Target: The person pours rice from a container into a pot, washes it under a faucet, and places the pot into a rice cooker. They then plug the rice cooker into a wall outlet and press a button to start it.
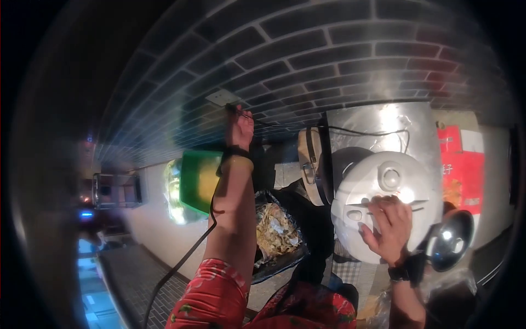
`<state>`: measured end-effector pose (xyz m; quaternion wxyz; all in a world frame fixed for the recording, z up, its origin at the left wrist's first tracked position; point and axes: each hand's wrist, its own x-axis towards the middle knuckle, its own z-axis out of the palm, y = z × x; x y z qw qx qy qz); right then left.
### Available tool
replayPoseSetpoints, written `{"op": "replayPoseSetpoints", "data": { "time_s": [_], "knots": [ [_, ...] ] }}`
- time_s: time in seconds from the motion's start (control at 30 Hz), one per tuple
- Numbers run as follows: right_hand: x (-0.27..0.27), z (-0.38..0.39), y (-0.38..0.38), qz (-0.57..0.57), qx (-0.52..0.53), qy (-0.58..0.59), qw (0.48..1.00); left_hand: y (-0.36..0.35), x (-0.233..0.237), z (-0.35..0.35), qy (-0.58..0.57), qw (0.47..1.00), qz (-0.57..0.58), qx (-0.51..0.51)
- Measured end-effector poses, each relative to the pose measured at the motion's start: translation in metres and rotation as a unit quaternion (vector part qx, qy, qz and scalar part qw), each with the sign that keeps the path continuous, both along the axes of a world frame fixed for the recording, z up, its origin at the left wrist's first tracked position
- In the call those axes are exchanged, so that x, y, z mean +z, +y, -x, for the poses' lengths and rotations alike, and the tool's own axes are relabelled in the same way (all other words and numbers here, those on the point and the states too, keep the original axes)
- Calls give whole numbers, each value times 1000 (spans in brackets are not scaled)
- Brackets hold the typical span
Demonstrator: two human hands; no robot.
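My left hand (241, 129) reaches to the tiled wall, fingers closed around a dark power plug (232, 108) at the lower edge of a pale wall socket (219, 97). Whether the plug's pins sit in the socket is hidden. A black cord (350, 132) runs from near that hand along the wall and over a metal surface toward a white rice cooker (350, 186). My right hand (390, 225) lies on the cooker's closed lid, fingers stretched toward its handle slot, holding nothing. The lid has a round vent cap (389, 176).
A lined bin (279, 233) of scraps stands below, between my arms. A green container (189, 178) is beside my left forearm, which a black cable crosses. Right of the cooker are a red box (461, 174) and a shiny dark pan or lid (452, 241). A beige bag (309, 167) stands left of it.
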<state>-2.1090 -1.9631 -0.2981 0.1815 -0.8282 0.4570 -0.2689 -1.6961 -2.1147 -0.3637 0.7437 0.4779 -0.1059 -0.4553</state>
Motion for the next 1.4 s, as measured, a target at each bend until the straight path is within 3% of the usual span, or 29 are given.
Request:
{"op": "replayPoseSetpoints", "data": {
  "time_s": [0.1,0.23,0.4,0.53,0.6,0.63,0.67,0.7,0.73,0.8,0.83,0.9,0.93,0.97,1.0,1.03,1.1,1.13,1.2,1.33,1.4],
  "knots": [
    [0,0,-6,10,5,-4,1000,-5,5,-2,-97,995,-10,-8],
    [-3,5,-9,10,15,-1,1000,-2,12,-4,-140,989,-44,4],
    [-4,4,-9,5,19,-6,1000,22,14,-23,-72,992,20,-97],
    [-5,5,-9,0,22,-10,1000,32,27,-13,-77,989,85,-96],
    [-4,5,-10,2,22,-12,1000,36,38,-10,51,975,170,-133],
    [-5,5,-9,3,22,-14,1000,36,36,-12,49,975,171,-133],
    [-4,5,-9,3,22,-15,1000,37,31,-17,-282,952,48,-112],
    [-3,6,-9,-2,24,-12,1000,37,25,-23,-578,808,-81,-77],
    [-3,5,-9,-7,26,-8,1000,36,19,-33,-580,807,-81,-76],
    [-3,5,-10,-4,25,-13,1000,31,4,-54,-392,913,-46,-101],
    [-3,5,-10,-2,24,-15,1000,28,-7,-65,-394,913,-46,-101],
    [-4,6,-9,-9,23,-14,1000,23,-18,-73,-256,959,54,-111],
    [-4,6,-9,-17,24,-12,1000,23,-15,-72,-256,959,53,-111],
    [-5,5,-9,-17,24,-12,999,23,-13,-72,-582,808,-27,-86],
    [-5,5,-9,-14,21,-11,1000,23,-8,-70,-828,548,-104,-50],
    [-5,4,-9,-11,19,-10,1000,20,-5,-69,-828,548,-105,-50],
    [-6,4,-9,-12,21,-1,1000,8,-2,-71,-929,287,-234,-26],
    [-6,4,-9,-11,22,8,1000,-1,-7,-76,-928,287,-235,-26],
    [-5,3,-11,-11,25,7,1000,-17,-18,-84,-812,527,-250,6],
    [-5,4,-11,-21,32,6,999,-22,-23,-78,-786,554,-268,59],
    [-7,5,-10,-23,33,7,999,-19,-13,-50,-730,637,-207,132]
  ]
}}
